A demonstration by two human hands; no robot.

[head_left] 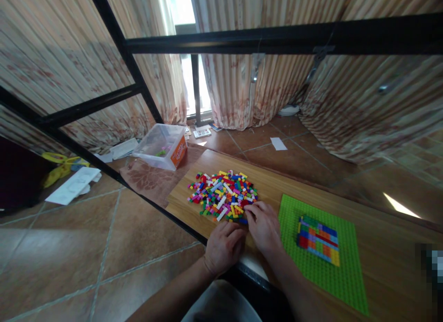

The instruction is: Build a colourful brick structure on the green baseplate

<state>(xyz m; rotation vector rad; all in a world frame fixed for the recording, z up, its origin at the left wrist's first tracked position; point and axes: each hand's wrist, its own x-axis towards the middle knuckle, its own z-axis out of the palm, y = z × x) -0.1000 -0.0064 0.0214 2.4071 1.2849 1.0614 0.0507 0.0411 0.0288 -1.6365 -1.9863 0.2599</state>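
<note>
Many-coloured toy building bricks lie in a loose heap on the wooden tabletop. At the heap's near right edge is my right hand, its thumb and forefinger brought together among the bricks; whether a brick is between them I cannot make out. My left hand rests at the table's near edge, just below the heap, with its fingers curled and their tips hidden. To the right lies a green studded baseplate. A low rectangular block of coloured bricks stands on it.
The wooden table has a black metal frame across the view. Beyond its left end, a clear plastic box with a few pieces inside sits on a brown mat. Papers lie on the tiled floor near the curtains.
</note>
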